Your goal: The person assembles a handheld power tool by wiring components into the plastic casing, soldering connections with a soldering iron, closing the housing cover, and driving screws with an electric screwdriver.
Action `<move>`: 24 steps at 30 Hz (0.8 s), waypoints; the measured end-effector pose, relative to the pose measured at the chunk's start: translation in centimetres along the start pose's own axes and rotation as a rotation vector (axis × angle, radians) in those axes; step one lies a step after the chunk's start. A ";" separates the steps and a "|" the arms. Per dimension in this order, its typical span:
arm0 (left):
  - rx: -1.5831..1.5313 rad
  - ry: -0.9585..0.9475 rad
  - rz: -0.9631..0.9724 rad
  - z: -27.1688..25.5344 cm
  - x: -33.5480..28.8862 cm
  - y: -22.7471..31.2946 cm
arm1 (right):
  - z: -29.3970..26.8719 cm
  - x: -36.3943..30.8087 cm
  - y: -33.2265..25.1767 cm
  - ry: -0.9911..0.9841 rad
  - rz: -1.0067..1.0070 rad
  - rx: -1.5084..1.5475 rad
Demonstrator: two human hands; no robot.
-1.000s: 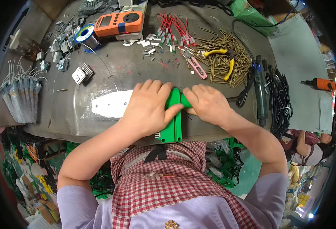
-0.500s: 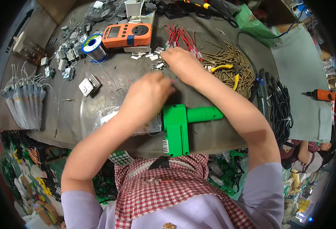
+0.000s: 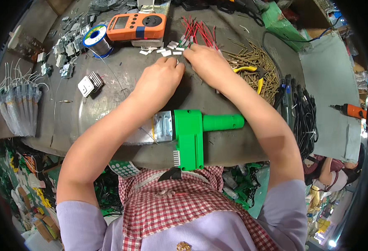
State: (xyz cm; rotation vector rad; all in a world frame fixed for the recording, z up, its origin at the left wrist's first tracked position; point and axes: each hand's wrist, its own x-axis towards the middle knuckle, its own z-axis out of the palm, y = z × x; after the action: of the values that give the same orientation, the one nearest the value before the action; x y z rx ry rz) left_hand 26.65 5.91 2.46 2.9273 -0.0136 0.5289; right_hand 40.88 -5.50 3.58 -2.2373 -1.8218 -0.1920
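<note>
My left hand [image 3: 159, 83] is closed, its fingers bent down over the small metal pieces on the bench; its fingertips hide whatever they grip. Close by on the right, my right hand [image 3: 207, 65] has its fingertips pressed together beside small white rectangular pieces [image 3: 166, 53] and a bunch of red wires [image 3: 198, 31]. What it pinches cannot be made out. Below both hands, at the bench's near edge, lies a green plastic tool housing [image 3: 189, 142] with a round handle pointing right and a metal part on its left. Neither hand touches it.
An orange meter [image 3: 138, 26] and a solder wire spool [image 3: 97, 39] stand at the back left. Finned metal block [image 3: 90, 83] sits left of my hands. Brass-coloured rods [image 3: 257, 62] with yellow-handled pliers [image 3: 260, 83] lie right. Black cables [image 3: 304, 121] line the right side.
My left hand has moved forward from above the green housing to the small pieces, and its blur is gone. My right hand has stayed near the white pieces and red wires.
</note>
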 end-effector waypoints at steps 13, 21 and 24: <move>-0.796 -0.256 -0.218 -9.2 -7.9 6.2 | -9.0 -13.5 -9.2 -0.427 0.686 1.387; -0.765 -0.219 -0.147 -8.7 -11.8 8.8 | -10.0 -13.7 -11.6 -0.442 0.486 0.874; -0.761 -0.163 -0.134 -8.2 -12.0 9.2 | -9.7 -13.7 -11.2 -0.331 0.298 0.830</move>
State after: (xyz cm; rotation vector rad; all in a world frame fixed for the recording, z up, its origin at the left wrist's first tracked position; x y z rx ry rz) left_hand 12.19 -2.07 7.35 2.1956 -0.0307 0.1943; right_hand 27.62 -19.04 10.60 -1.9233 -1.2907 0.8685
